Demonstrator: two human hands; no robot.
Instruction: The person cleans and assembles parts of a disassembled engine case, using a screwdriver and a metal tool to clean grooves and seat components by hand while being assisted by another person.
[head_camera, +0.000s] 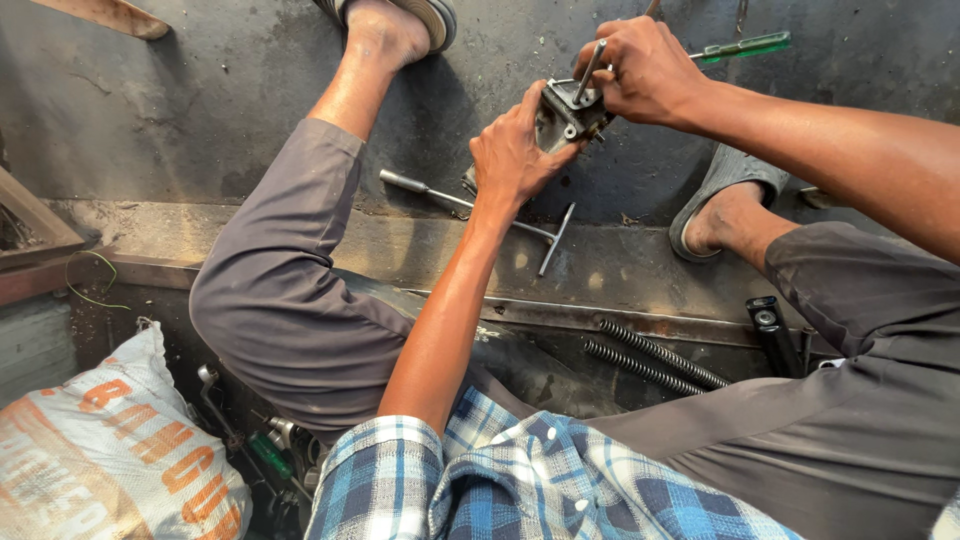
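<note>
My left hand (515, 150) grips a small grey metal housing (566, 112) from below and holds it up over the dark floor. My right hand (645, 70) is closed around a green-handled screwdriver (745, 46), whose metal shaft (590, 68) points down into the top of the housing. Both hands touch the housing. My knees, in grey trousers, spread to either side, and my feet rest in sandals on the floor.
A T-handle socket wrench (470, 205) lies on the floor under my left hand. Two coil springs (655, 358) and a black cylindrical part (772, 330) lie by my right leg. A printed white sack (110, 455) sits at the lower left, with wrenches and a green-handled tool (270, 455) beside it.
</note>
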